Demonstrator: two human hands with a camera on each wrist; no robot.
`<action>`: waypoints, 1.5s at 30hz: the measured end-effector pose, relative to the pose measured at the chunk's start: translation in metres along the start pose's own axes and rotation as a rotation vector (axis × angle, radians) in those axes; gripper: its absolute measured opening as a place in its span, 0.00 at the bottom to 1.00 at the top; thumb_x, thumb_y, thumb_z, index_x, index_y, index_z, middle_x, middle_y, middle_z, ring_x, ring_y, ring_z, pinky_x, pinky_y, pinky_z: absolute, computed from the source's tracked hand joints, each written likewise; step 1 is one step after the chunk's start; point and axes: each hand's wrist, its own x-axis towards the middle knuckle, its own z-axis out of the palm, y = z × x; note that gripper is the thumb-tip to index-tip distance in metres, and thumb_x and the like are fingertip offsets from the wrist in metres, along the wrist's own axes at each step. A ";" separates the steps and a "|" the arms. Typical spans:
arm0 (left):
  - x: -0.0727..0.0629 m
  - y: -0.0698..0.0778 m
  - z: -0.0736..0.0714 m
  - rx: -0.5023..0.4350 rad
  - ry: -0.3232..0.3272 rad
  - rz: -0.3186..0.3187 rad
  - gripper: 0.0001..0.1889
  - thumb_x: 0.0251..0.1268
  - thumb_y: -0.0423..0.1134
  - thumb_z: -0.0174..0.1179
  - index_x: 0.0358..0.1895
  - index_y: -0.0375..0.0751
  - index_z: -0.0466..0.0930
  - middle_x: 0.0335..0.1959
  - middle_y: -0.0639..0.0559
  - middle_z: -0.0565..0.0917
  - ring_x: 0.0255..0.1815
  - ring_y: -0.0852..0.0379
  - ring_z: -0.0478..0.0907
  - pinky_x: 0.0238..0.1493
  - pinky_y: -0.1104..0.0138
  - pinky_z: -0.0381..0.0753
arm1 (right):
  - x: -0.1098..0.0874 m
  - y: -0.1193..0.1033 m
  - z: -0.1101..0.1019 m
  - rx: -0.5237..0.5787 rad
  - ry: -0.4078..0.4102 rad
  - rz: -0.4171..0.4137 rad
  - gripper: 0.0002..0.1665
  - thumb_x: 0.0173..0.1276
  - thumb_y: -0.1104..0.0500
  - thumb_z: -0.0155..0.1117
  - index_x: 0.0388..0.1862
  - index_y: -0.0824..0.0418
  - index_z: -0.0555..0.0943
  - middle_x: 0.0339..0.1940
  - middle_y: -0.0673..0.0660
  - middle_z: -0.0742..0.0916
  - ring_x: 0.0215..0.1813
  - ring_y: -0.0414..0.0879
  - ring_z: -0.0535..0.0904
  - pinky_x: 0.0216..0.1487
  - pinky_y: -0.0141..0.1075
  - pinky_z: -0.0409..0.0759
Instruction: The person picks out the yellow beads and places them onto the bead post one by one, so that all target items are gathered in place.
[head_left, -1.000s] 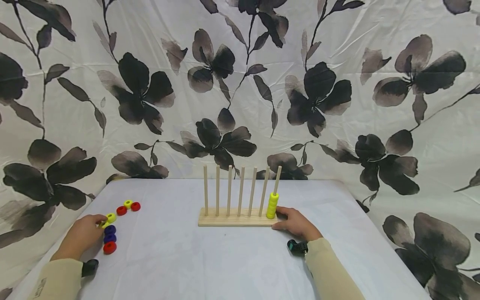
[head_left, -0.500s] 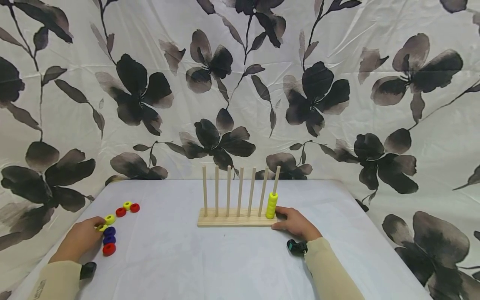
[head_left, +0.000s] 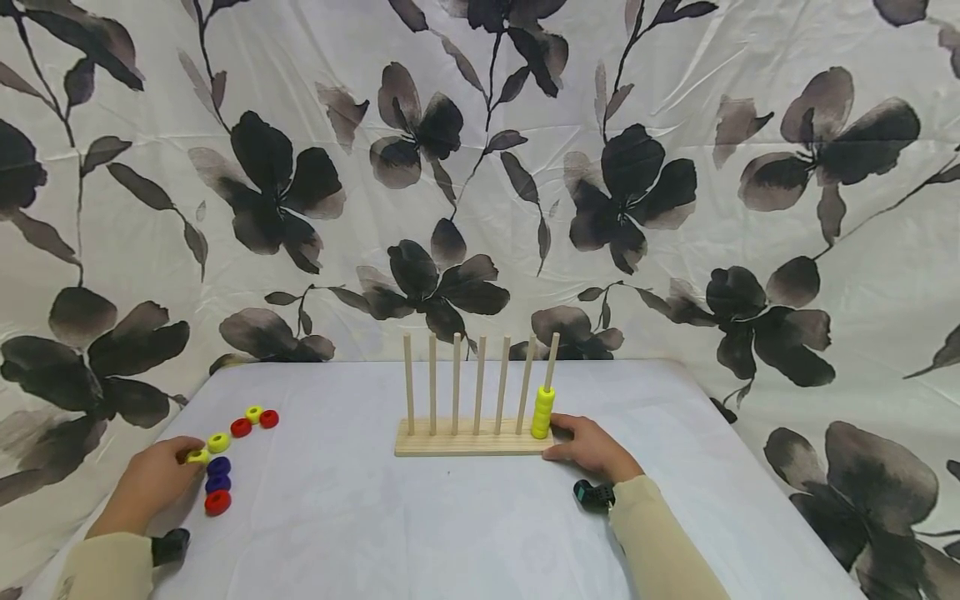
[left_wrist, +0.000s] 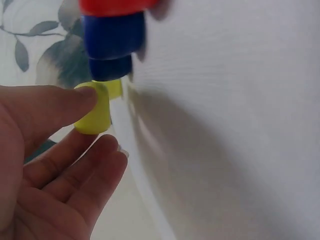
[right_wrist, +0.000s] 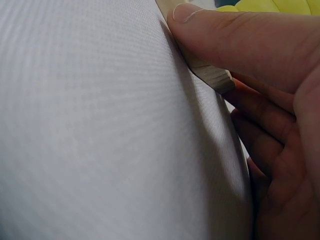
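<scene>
At the left of the table my left hand (head_left: 152, 482) pinches a yellow bead (left_wrist: 95, 117) between thumb and index finger, its other fingers loosely bent below. Another yellow bead (head_left: 218, 442) lies just beyond it, and two blue beads (head_left: 218, 475) and a red bead (head_left: 217, 502) run in a line beside the hand. My right hand (head_left: 594, 450) holds the right end of the wooden peg rack (head_left: 465, 447), thumb along the front edge and fingers behind the end. Several yellow beads (head_left: 542, 412) are stacked on the rack's rightmost peg; its other pegs are bare.
Farther back on the left lie two red beads (head_left: 241, 427) with a yellow bead (head_left: 253, 414) between them. A white cloth (head_left: 420, 533) covers the table. Behind the table hangs a floral curtain (head_left: 525, 233).
My left hand has shifted slightly left with the pinched yellow bead, widening its gap from the neighbouring beads. The right hand keeps its hold on the rack; the head view has shifted a little.
</scene>
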 end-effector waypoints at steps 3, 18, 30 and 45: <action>0.001 0.002 -0.002 -0.016 0.012 -0.008 0.26 0.66 0.34 0.59 0.61 0.20 0.65 0.56 0.21 0.70 0.54 0.27 0.69 0.57 0.36 0.71 | -0.001 -0.001 0.000 -0.008 0.003 0.002 0.46 0.53 0.47 0.76 0.70 0.52 0.70 0.72 0.55 0.73 0.76 0.58 0.61 0.74 0.60 0.58; -0.004 0.028 -0.008 -0.140 0.055 0.021 0.29 0.69 0.38 0.57 0.67 0.25 0.63 0.62 0.22 0.66 0.59 0.26 0.66 0.58 0.35 0.69 | -0.001 0.000 0.001 0.002 0.004 0.008 0.46 0.52 0.47 0.76 0.70 0.51 0.71 0.72 0.56 0.73 0.76 0.59 0.61 0.73 0.60 0.57; -0.011 0.058 -0.010 -0.204 0.064 0.098 0.31 0.67 0.43 0.60 0.67 0.28 0.64 0.61 0.24 0.71 0.56 0.30 0.74 0.56 0.41 0.76 | 0.000 0.000 0.000 0.012 0.009 0.004 0.46 0.51 0.46 0.77 0.70 0.52 0.71 0.71 0.56 0.74 0.75 0.59 0.62 0.73 0.60 0.58; -0.014 0.085 -0.006 -0.219 0.078 0.243 0.31 0.66 0.49 0.61 0.66 0.31 0.69 0.59 0.29 0.77 0.58 0.33 0.75 0.54 0.42 0.76 | -0.002 0.001 0.001 0.008 0.012 0.002 0.45 0.52 0.47 0.76 0.70 0.51 0.71 0.71 0.55 0.74 0.75 0.58 0.62 0.73 0.59 0.58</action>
